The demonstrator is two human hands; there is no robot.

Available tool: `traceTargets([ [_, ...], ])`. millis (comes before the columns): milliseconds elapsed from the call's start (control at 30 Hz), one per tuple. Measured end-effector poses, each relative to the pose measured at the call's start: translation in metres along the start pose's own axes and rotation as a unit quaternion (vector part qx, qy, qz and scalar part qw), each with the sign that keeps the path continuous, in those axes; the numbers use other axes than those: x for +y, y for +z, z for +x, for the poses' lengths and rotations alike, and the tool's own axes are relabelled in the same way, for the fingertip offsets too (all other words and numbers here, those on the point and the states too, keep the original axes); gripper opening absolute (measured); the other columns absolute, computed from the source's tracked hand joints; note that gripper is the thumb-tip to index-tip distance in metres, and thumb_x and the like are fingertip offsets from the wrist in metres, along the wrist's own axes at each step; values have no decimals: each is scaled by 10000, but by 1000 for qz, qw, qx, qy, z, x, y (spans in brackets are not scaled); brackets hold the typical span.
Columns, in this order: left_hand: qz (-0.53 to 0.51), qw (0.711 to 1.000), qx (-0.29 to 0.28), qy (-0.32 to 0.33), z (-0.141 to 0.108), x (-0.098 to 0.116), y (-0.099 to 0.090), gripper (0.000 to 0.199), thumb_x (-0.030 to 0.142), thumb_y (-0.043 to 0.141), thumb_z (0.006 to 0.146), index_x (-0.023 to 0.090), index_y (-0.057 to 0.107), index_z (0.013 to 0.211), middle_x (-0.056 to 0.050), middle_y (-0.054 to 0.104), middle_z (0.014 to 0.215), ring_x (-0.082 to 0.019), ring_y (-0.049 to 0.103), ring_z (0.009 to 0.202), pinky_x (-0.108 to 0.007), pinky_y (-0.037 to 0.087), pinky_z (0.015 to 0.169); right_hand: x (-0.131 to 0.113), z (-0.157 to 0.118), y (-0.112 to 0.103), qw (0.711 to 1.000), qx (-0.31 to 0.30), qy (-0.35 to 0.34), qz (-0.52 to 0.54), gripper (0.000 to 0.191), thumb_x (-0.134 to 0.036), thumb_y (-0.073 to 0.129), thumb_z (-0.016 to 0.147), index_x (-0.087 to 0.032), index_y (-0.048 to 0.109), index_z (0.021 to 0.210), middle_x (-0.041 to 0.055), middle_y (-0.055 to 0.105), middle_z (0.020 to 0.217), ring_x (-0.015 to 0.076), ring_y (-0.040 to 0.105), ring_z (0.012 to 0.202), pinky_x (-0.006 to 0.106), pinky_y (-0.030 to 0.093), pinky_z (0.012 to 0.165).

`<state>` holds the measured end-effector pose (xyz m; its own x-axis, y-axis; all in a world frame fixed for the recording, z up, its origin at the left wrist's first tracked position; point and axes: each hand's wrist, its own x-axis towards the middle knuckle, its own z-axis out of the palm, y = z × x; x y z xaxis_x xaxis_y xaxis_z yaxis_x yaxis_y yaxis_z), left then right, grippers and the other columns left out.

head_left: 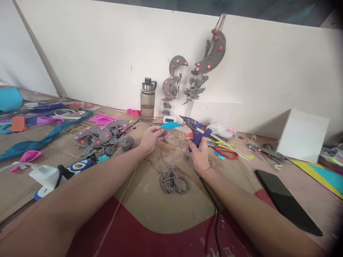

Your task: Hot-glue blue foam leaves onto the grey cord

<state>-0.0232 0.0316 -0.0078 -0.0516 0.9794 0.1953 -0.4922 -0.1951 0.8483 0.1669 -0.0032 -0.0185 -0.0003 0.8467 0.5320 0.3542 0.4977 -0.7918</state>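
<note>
My left hand (154, 139) pinches a small piece with a blue curved top (170, 125) and a grey part below it, mostly covered by the fingers. Grey cord (175, 181) trails down from this hand into a loose coil on the cardboard (150, 214). Wrapped round the handle of a dark blue hot glue gun (197, 132) is my right hand (199, 155). The gun's nozzle points up and left, just right of the blue piece and apart from it. A black cable (214, 203) runs from the gun toward me.
Behind my hands stand a water bottle (147, 103) and red-handled scissors (227, 153). Grey crescent hangings (213, 53) hang on the white wall. A phone (286, 200) lies right; a power strip (77, 166), grey yarn ball (125, 142) and felt scraps (104, 119) lie left.
</note>
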Motion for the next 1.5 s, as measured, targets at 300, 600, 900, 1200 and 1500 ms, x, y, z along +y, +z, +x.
traceTargets([
  [300, 4, 1000, 14, -15, -2, -1, 2, 181, 207, 773, 655, 99, 643, 722, -52, 676, 751, -166, 682, 724, -390, 557, 845, -19, -9, -5, 1000, -9, -22, -14, 329, -403, 420, 911, -198, 468, 1164, 89, 647, 1054, 182, 603, 783, 335, 496, 748],
  [600, 9, 999, 33, -1, 0, -6, 4, 152, 178, 762, 660, 113, 633, 708, -28, 659, 721, -171, 675, 703, -429, 548, 847, -15, -11, -3, 983, -37, -67, -168, 380, -373, 440, 902, -173, 489, 1221, 130, 645, 1118, 258, 601, 1010, 400, 447, 918],
  [900, 33, 999, 26, 3, 2, -9, 7, 91, 151, 717, 693, 126, 630, 701, -31, 679, 699, -147, 658, 660, -396, 556, 820, -18, -11, -3, 976, -52, -58, -201, 384, -366, 421, 908, -165, 493, 1227, 134, 654, 1096, 266, 608, 990, 402, 463, 889],
  [1200, 45, 999, 29, 10, 1, -9, 9, 106, 141, 716, 700, 139, 615, 667, -24, 659, 672, -145, 650, 656, -417, 557, 830, -18, -12, -2, 974, -58, -62, -208, 412, -373, 422, 909, -162, 485, 1258, 149, 637, 1146, 280, 588, 1061, 435, 451, 936],
  [1500, 44, 998, 24, 31, 1, -12, 10, 80, 132, 680, 723, 141, 615, 679, -5, 646, 655, -135, 644, 668, -387, 565, 815, -17, -13, -2, 971, -45, -74, -223, 426, -391, 419, 907, -140, 499, 1242, 172, 624, 1167, 296, 586, 1070, 456, 448, 946],
])
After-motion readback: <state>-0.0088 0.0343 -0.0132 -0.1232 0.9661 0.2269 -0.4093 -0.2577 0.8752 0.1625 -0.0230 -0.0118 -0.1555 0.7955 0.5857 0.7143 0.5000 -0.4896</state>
